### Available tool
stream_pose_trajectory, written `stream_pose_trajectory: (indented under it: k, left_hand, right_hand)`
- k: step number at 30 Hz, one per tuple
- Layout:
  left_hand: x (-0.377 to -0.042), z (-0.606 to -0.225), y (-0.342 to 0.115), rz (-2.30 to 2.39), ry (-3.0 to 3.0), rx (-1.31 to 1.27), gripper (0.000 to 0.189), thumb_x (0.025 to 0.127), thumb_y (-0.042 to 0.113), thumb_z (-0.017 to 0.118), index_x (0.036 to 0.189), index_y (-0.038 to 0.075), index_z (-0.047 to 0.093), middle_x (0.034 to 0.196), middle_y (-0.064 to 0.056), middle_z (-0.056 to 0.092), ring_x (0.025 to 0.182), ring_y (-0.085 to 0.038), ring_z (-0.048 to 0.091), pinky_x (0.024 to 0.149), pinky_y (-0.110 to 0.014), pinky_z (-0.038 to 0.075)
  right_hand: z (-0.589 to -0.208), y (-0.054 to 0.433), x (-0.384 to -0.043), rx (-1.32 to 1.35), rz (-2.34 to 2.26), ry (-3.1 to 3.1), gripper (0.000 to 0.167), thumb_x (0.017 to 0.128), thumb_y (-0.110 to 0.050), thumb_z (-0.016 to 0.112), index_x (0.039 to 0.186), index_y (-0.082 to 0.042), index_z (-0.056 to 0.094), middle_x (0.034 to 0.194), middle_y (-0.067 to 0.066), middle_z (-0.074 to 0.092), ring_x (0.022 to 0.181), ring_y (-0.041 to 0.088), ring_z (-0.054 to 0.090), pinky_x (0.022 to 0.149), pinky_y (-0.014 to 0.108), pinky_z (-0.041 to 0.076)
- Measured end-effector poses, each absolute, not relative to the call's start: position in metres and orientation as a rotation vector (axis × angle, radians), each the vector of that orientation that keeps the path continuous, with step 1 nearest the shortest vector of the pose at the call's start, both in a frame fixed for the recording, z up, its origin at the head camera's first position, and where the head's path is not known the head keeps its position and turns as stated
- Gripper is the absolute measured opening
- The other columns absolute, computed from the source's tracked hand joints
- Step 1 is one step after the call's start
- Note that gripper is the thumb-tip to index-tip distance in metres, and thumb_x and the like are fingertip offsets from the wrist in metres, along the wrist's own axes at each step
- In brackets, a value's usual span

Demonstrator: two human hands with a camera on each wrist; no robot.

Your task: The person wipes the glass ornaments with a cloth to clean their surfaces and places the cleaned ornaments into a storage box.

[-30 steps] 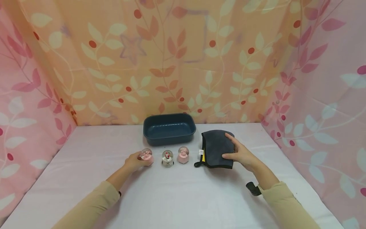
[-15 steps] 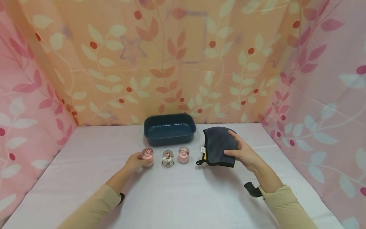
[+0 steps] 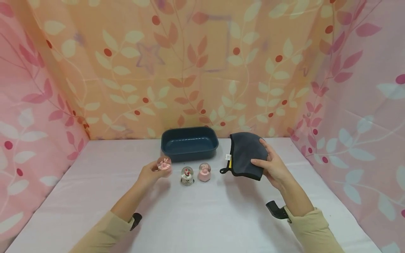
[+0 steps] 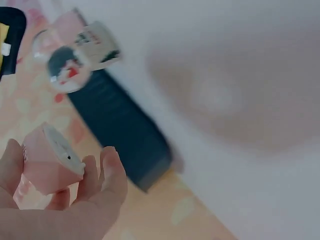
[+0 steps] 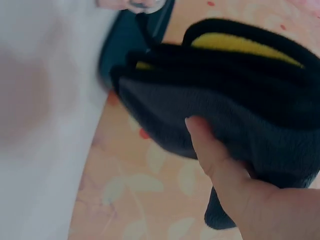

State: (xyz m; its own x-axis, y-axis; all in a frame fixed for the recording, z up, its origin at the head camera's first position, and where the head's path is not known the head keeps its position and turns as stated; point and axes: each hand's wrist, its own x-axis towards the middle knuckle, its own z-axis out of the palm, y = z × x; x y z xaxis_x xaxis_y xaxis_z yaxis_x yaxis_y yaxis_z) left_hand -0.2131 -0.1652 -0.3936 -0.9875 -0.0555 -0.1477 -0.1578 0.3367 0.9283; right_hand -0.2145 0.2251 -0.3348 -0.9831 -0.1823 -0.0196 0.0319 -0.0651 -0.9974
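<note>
Left grip [image 3: 148, 174] has a pink globe [image 3: 164, 166] by its base [image 4: 46, 165], prob to protect the glass. Right grip [image 3: 274, 170] pinches grey cloth [image 3: 247, 154].

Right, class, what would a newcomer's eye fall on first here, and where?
Probably the dark grey cloth item, yellow inside, held up in the right grip. Next comes the dark blue tray at the back of the white table, then the pink snow globe in the left grip, left of the standing white-based globe.

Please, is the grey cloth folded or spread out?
Folded: the right wrist view shows black-edged layers of the grey cloth stacked together, yellow showing between them. The right hand holds it.
</note>
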Motion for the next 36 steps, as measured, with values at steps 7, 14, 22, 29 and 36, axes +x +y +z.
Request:
stream_pose_trajectory:
  k: [7, 14, 22, 29, 36]
  left_hand:
    - [-0.205, -0.371, -0.155, 1.816, 2.478, -0.186, 0.052, 0.092, 0.02, 0.066, 0.137, -0.002, 0.049, 0.131, -0.023, 0.05, 0.113, -0.032, 0.048, 0.09, -0.043, 0.045]
    - [-0.198, -0.361, -0.143, 1.864, 2.448, -0.165, 0.056, 0.089, 0.019, 0.071, 0.137, 0.001, 0.05, 0.118, -0.015, 0.055, 0.094, -0.02, 0.054, 0.076, -0.029, 0.045]
    - [-0.192, -0.353, -0.129, 1.918, 2.377, -0.152, 0.051, 0.09, 0.021, 0.07, 0.135, 0.006, 0.053, 0.119, -0.013, 0.056, 0.095, -0.02, 0.058, 0.083, -0.032, 0.048]
    - [-0.188, -0.342, -0.117, 1.946, 2.351, -0.067, 0.05, 0.09, 0.027, 0.069, 0.133, 0.007, 0.054, 0.12, -0.014, 0.058, 0.1, -0.024, 0.057, 0.082, -0.032, 0.049]
    - [-0.185, -0.332, -0.102, 2.007, 2.259, -0.022, 0.049, 0.09, 0.029, 0.069, 0.132, 0.008, 0.056, 0.119, -0.013, 0.06, 0.101, -0.025, 0.058, 0.086, -0.038, 0.05]
  right_hand:
    - [-0.323, 0.214, -0.21, -0.195, -2.393, 1.908, 0.088, 0.09, 0.007, 0.055, 0.156, -0.017, 0.002, 0.158, 0.017, 0.011, 0.112, 0.009, 0.053, 0.085, 0.022, 0.05]
    - [-0.315, 0.199, -0.206, -0.198, -2.526, 1.797, 0.087, 0.088, 0.013, 0.05, 0.156, -0.018, 0.005, 0.159, 0.012, 0.01, 0.128, 0.018, 0.04, 0.087, 0.02, 0.048]
    - [-0.314, 0.187, -0.205, -0.253, -2.538, 1.778, 0.089, 0.085, 0.016, 0.049, 0.155, -0.017, 0.006, 0.158, 0.012, 0.013, 0.121, 0.015, 0.048, 0.085, 0.021, 0.049]
    - [-0.315, 0.172, -0.201, -0.322, -2.54, 1.739, 0.087, 0.085, 0.015, 0.049, 0.155, -0.017, 0.008, 0.155, 0.013, 0.017, 0.113, 0.012, 0.055, 0.083, 0.022, 0.05]
    - [-0.315, 0.153, -0.196, -0.399, -2.527, 1.728, 0.085, 0.086, 0.013, 0.049, 0.155, -0.017, 0.009, 0.156, 0.013, 0.016, 0.118, 0.016, 0.053, 0.084, 0.024, 0.051]
